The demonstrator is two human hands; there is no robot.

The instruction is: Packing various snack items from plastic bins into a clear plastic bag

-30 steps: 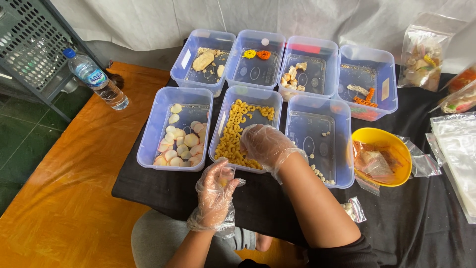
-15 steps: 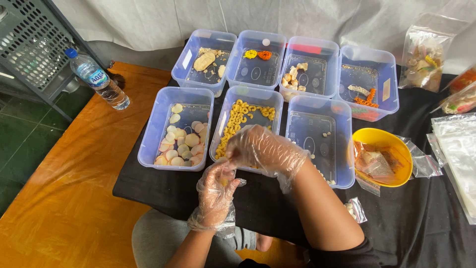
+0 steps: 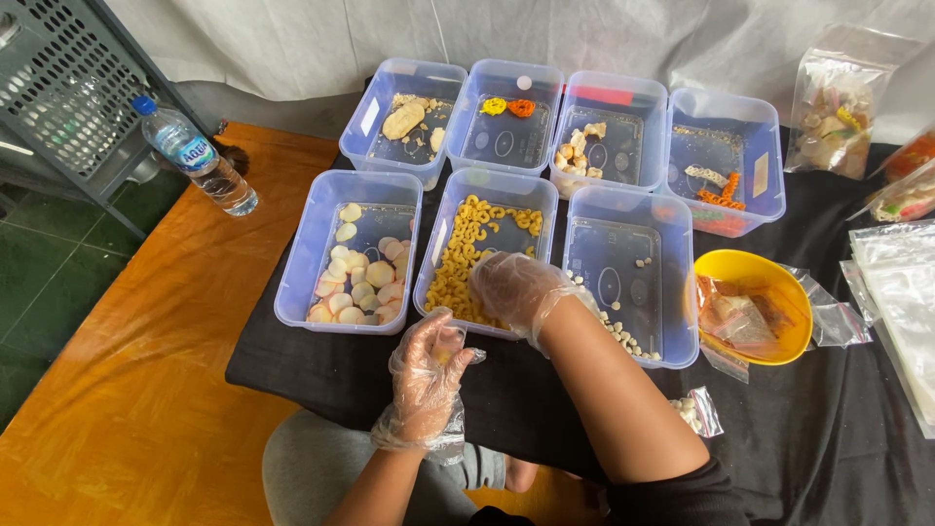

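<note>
Dipping back down since half a second ago, the right hand [image 3: 511, 284] has its gloved fingers [image 3: 484, 282] curled into the yellow curled crackers [image 3: 466, 261] inside the middle front tub [image 3: 484, 251]; whether they pinch any I cannot tell. Left hand [image 3: 429, 375] hovers just before that tub, fingers [image 3: 440, 336] cupped loosely around a small clear bag [image 3: 456, 349] above the black-clothed surface [image 3: 321, 360].

left hand [image 3: 427, 375]: gloved, cupped | right hand [image 3: 511, 287]: gloved, fingers curled down
</note>
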